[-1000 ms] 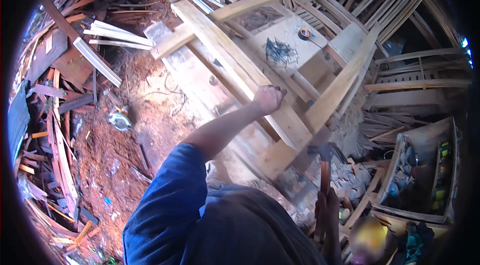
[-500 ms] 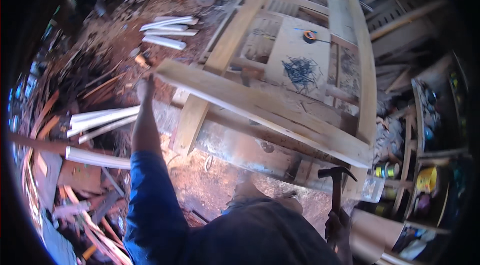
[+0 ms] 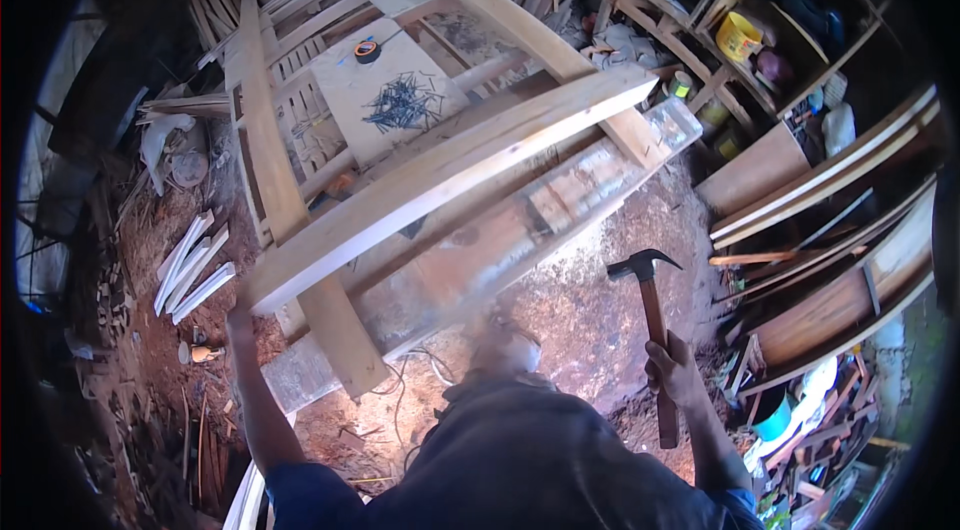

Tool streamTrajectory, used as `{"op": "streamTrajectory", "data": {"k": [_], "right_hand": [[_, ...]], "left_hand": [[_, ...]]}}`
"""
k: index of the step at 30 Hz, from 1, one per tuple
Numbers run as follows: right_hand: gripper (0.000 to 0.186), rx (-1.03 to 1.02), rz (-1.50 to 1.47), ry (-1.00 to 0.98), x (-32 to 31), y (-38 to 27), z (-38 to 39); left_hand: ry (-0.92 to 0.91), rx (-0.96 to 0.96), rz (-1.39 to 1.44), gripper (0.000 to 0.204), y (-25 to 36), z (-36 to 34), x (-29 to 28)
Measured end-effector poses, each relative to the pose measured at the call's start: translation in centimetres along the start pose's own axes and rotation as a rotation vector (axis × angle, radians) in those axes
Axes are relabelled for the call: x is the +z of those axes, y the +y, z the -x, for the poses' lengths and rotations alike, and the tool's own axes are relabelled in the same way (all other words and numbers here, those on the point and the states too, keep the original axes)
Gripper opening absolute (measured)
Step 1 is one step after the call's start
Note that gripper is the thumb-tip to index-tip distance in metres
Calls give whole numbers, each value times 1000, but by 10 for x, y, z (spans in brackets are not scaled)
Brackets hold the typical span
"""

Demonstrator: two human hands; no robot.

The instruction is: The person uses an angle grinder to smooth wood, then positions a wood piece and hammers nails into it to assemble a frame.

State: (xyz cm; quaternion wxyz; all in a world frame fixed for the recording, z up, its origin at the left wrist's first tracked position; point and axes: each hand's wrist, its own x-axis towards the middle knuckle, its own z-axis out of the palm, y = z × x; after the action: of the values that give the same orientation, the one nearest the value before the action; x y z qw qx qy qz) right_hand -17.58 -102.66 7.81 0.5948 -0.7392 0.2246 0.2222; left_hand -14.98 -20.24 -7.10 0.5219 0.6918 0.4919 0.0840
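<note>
A long pale board (image 3: 450,170) lies crosswise over a left plank (image 3: 262,130) and a right plank (image 3: 500,15) of a wooden frame. My left hand (image 3: 240,315) grips the board's left end, its fingertips partly hidden. My right hand (image 3: 670,370) is closed round the wooden handle of a claw hammer (image 3: 650,300), held upright with the head up, off to the right of the frame. On a light panel (image 3: 340,100) within the frame lie a pile of dark nails (image 3: 405,102) and a black and orange round item (image 3: 366,52).
A scuffed bench beam (image 3: 470,260) runs under the frame's near end. White strips (image 3: 185,265) lie on the dirt floor at left. Shelves with a yellow bucket (image 3: 738,35), long boards (image 3: 820,190) and a teal bucket (image 3: 770,415) are at right; loose timber lies about.
My left hand has shifted from mid-board to its left end. The view has swung round, so the board now rises toward the right. The hammer remains in my right hand.
</note>
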Motion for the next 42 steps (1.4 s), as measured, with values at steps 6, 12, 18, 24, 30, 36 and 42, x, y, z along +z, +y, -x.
{"op": "streamTrajectory", "data": {"k": [6, 12, 18, 24, 30, 36, 42], "right_hand": [[15, -47, -129, 141, 40, 73, 93], [19, -63, -132, 232, 81, 138, 171], [19, 1, -226, 301, 142, 169, 195], [17, -72, -213, 226, 234, 117, 174], [18, -65, -297, 246, 366, 69, 191], [22, -35, -207, 236, 440, 57, 220], [27, -6, -144, 334, 449, 63, 216]], "left_hand": [[-153, 270, -289, 44, 21, 67, 90], [-255, 39, 2, 30, 25, 73, 51], [-306, 808, -587, 74, 89, 119, 61], [-598, 976, -1176, 121, 152, 109, 119], [-664, 1031, -1105, 110, 146, 134, 89], [-741, 1075, -1139, 105, 136, 113, 60], [-877, 785, -507, 50, 142, 39, 50]]}}
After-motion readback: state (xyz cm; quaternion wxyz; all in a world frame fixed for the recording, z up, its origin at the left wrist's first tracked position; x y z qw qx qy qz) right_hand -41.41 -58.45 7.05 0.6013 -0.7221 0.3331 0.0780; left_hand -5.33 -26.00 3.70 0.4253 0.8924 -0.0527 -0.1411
